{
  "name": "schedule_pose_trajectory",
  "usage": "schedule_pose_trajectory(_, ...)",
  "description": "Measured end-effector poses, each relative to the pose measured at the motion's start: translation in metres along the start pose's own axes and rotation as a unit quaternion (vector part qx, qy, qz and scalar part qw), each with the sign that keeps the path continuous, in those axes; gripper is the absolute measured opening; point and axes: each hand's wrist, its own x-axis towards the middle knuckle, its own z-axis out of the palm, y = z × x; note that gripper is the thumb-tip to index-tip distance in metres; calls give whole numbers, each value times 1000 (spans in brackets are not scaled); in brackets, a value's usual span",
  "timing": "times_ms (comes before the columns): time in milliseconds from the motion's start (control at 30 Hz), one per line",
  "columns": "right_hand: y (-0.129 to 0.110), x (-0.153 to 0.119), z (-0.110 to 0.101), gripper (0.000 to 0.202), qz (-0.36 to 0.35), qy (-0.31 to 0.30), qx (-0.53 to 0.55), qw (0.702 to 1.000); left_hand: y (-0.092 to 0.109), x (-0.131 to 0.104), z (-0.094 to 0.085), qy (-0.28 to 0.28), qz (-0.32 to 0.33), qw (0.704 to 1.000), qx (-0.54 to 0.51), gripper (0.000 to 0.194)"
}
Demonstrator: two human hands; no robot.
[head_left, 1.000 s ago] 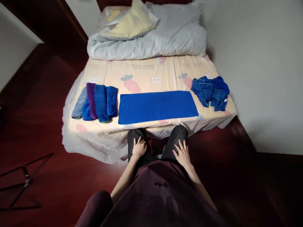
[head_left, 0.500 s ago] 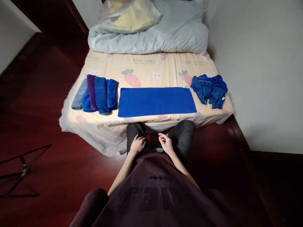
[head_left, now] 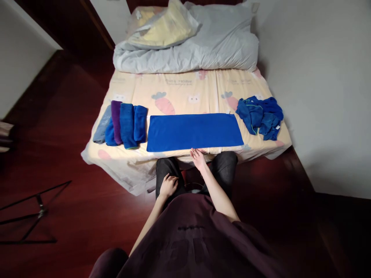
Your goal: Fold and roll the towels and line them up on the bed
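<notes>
A blue towel (head_left: 195,132) lies flat and smooth across the front of the bed, its long side along the near edge. At that near edge is my right hand (head_left: 198,158), fingers stretched out and holding nothing; whether the fingertips touch the towel I cannot tell. My left hand (head_left: 169,185) rests on my left thigh with its fingers loosely spread. To the left of the flat towel sit several rolled or folded towels: a grey one (head_left: 102,125), a purple one (head_left: 116,121) and blue ones (head_left: 126,125). A crumpled heap of blue cloths (head_left: 259,117) lies on the right.
The bed (head_left: 179,92) has a carrot-print sheet. A grey quilt (head_left: 220,42) and a yellow pillow (head_left: 171,29) in clear wrap lie at its back. Black stand legs (head_left: 40,212) are on the red floor at left. A wall (head_left: 315,96) rises on the right.
My right hand has moved forward from my lap to the near edge of the flat towel. My left hand stays on the thigh. The view has shifted slightly.
</notes>
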Motion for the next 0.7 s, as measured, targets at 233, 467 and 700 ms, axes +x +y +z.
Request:
schedule_pose_trajectory(233, 6, 14, 13, 9, -33, 69, 51, 996, 6, 6, -11, -21, -13, 998, -51, 40)
schedule_pose_trajectory(467, 13, 32, 3, 8, -51, 81, 47, 994, 31, 151, -101, 51, 82, 992, -76, 44)
schedule_pose_trajectory(700, 12, 38, -11, 9, -8, 87, 59, 994, 39, 355, -136, 1, 123, 990, 72, 47)
